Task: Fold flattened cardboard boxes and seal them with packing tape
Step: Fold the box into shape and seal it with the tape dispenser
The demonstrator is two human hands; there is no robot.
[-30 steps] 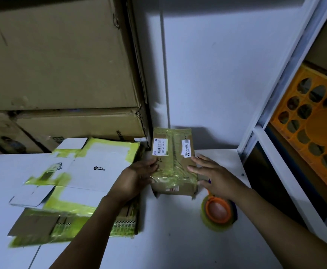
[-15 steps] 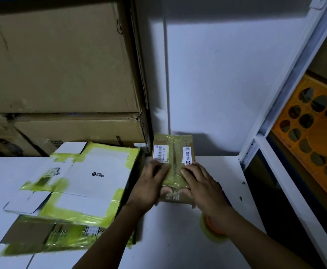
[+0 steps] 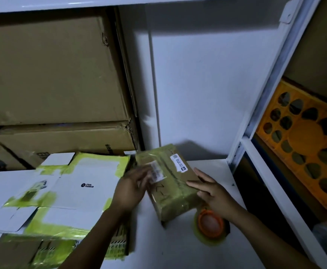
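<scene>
A small brown cardboard box [image 3: 170, 189], wrapped in glossy tape and carrying two white labels, lies turned at an angle on the white table [image 3: 178, 249]. My left hand [image 3: 131, 189] is blurred, and its fingers touch the box's left edge beside one label. The straight fingers of my right hand [image 3: 211, 193] press against the box's right side. A tape roll [image 3: 211, 228] with an orange core lies on the table under my right wrist, close to the box's near corner.
A stack of flattened boxes [image 3: 77, 191], white with yellow-green tape, lies to the left. Large cardboard cartons [image 3: 52, 74] stand behind it. A white shelf post [image 3: 255, 123] and an orange crate [image 3: 304, 142] are on the right.
The box has swung from straight to angled, its near end now toward the right. Both hands slid off its top to its two sides, and the tape roll is more exposed.
</scene>
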